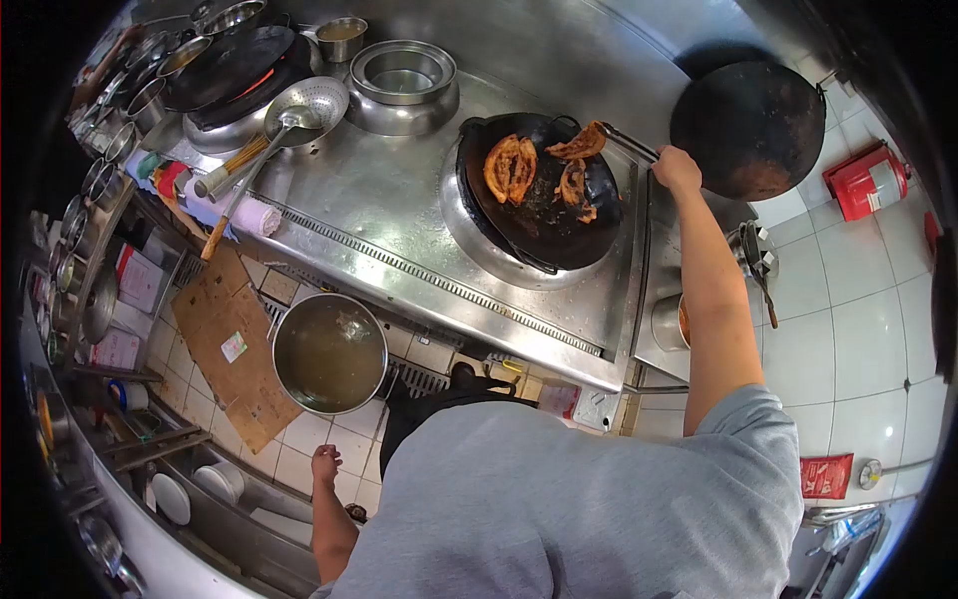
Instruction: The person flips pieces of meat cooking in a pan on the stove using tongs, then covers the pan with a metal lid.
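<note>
A black wok (539, 225) sits on the round burner of the steel stove. Browned pieces of food (510, 170) lie inside it, with darker, ragged ones to their right. My right hand (678, 170) is closed around metal tongs (631, 146) at the wok's upper right. One browned piece (579, 142) is at the tips of the tongs, over the wok's upper rim. Low at my left side, my left hand (326, 462) hangs away from the stove with its fingers curled; whether anything is in them is too small to tell.
A pot of cloudy liquid (330, 353) stands left, below the stove edge. A ladle and strainer (307, 108) rest on the stove's left part, near a rolled towel (249, 216). Another wok (748, 130) leans on the right wall. Cardboard (230, 349) lies on the floor.
</note>
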Available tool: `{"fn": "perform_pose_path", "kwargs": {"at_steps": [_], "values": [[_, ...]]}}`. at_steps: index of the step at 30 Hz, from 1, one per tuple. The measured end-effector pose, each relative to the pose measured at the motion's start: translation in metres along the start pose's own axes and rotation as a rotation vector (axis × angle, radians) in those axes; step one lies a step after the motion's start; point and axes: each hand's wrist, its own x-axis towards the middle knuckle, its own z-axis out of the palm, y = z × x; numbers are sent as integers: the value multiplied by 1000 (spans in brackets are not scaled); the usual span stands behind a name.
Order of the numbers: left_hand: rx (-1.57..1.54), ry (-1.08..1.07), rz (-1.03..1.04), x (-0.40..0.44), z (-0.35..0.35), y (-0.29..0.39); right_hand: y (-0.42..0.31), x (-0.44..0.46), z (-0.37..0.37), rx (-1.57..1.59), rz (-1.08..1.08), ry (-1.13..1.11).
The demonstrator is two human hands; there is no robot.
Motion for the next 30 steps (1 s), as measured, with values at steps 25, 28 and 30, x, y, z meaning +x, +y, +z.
{"fn": "perform_pose_path", "kwargs": {"at_steps": [25,28,30], "values": [[88,30,85,-6,-47,35,12,-31,85,153,-99,-333],[81,44,81,-15,-49,31,-10,-7,82,143,-25,-328],[97,92,84,-38,-43,34,-23,6,80,150,27,-371]]}}
